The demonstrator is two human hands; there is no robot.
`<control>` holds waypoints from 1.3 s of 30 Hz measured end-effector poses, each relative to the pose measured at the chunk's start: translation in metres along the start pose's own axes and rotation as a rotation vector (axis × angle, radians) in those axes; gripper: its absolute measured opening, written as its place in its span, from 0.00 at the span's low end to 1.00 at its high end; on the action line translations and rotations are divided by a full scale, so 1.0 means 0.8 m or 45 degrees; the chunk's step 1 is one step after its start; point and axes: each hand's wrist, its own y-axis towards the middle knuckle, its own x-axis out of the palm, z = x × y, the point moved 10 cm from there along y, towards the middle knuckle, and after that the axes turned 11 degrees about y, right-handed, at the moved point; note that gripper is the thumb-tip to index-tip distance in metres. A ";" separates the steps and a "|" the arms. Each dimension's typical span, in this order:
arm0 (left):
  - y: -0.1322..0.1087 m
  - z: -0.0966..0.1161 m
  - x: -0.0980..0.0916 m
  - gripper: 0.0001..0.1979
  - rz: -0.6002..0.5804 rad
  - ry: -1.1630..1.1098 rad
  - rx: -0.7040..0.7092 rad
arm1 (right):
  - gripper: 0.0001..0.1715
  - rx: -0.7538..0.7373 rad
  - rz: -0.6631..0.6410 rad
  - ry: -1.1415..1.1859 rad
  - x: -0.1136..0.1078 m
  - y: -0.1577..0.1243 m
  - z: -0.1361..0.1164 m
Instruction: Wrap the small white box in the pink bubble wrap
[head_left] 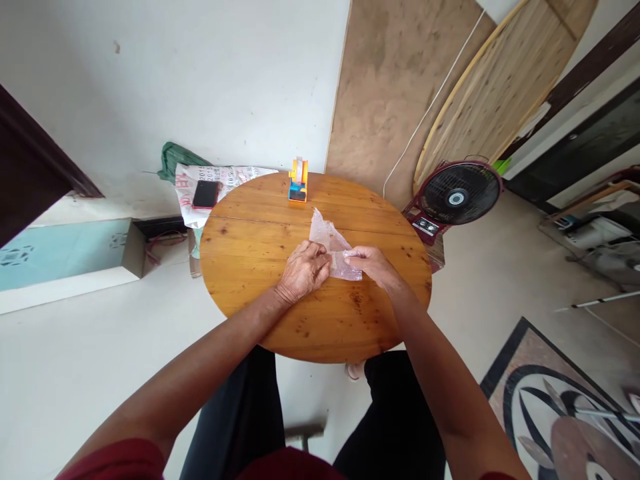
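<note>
On the round wooden table [250, 267] lies a piece of translucent pinkish plastic that looks like bubble wrap [324, 230], partly folded over. My left hand [303, 270] rests at its left edge, fingers curled down onto the wrap; the fingertips are partly hidden. From the right, my right hand [371, 263] pinches the folded part between thumb and fingers. A small, pale object may be inside the fold, but I cannot make it out. Beyond the wrap stands an orange and blue tape dispenser [299, 181] with a roll of clear tape.
Left of the table, a dark phone [206, 195] lies on a printed white sack [240, 175]. A dark red fan [453, 197] stands to the right, by a large round wooden board [490, 87] leaning on the wall. My legs are below the table's near edge.
</note>
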 end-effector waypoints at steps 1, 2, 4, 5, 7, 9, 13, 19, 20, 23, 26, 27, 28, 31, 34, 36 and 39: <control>0.000 -0.001 0.001 0.14 -0.001 0.013 -0.002 | 0.13 -0.002 0.071 -0.040 -0.005 -0.002 0.003; 0.000 -0.001 0.002 0.14 -0.001 0.028 -0.002 | 0.14 -0.006 0.147 -0.074 -0.009 -0.003 0.006; -0.001 -0.001 0.002 0.13 0.007 0.057 0.002 | 0.13 -0.037 0.303 -0.125 -0.018 -0.003 0.011; -0.001 -0.001 0.002 0.13 0.009 0.065 0.005 | 0.12 -0.054 0.380 -0.145 -0.023 -0.003 0.013; -0.001 -0.001 0.003 0.13 0.011 0.064 0.011 | 0.11 -0.064 0.457 -0.161 -0.025 -0.003 0.016; -0.001 -0.002 0.004 0.13 0.010 0.047 0.011 | 0.11 -0.038 0.433 -0.152 -0.020 -0.002 0.019; -0.001 -0.003 0.004 0.13 0.022 0.014 0.020 | 0.14 0.014 0.350 -0.132 -0.007 -0.002 0.021; -0.003 -0.004 0.006 0.13 0.018 0.006 0.018 | 0.16 0.032 0.458 -0.246 -0.010 -0.002 0.025; -0.003 -0.004 0.006 0.13 0.019 0.013 0.018 | 0.16 0.035 0.476 -0.267 -0.010 -0.002 0.026; -0.002 -0.003 0.005 0.13 0.026 0.032 0.019 | 0.16 0.042 0.508 -0.325 -0.008 -0.004 0.024; -0.002 -0.002 0.003 0.13 0.034 0.036 0.026 | 0.13 0.048 0.534 -0.376 -0.004 -0.006 0.014; -0.002 -0.001 0.003 0.13 0.037 0.037 0.027 | 0.12 0.046 0.543 -0.392 -0.002 -0.007 0.010; -0.001 -0.001 0.002 0.13 0.039 0.039 0.027 | 0.11 0.042 0.553 -0.412 0.000 -0.007 0.005; -0.001 -0.001 0.002 0.13 0.040 0.045 0.019 | 0.08 0.023 0.578 -0.476 0.004 -0.008 -0.005; -0.001 -0.002 0.004 0.13 0.029 0.045 0.012 | 0.08 0.004 0.589 -0.435 0.003 -0.007 -0.003; 0.000 -0.003 0.005 0.12 0.029 0.044 0.009 | 0.09 -0.017 0.584 -0.334 0.002 -0.006 0.003; 0.000 -0.003 0.005 0.12 0.044 0.042 0.013 | 0.11 -0.091 0.562 -0.203 0.003 -0.003 0.007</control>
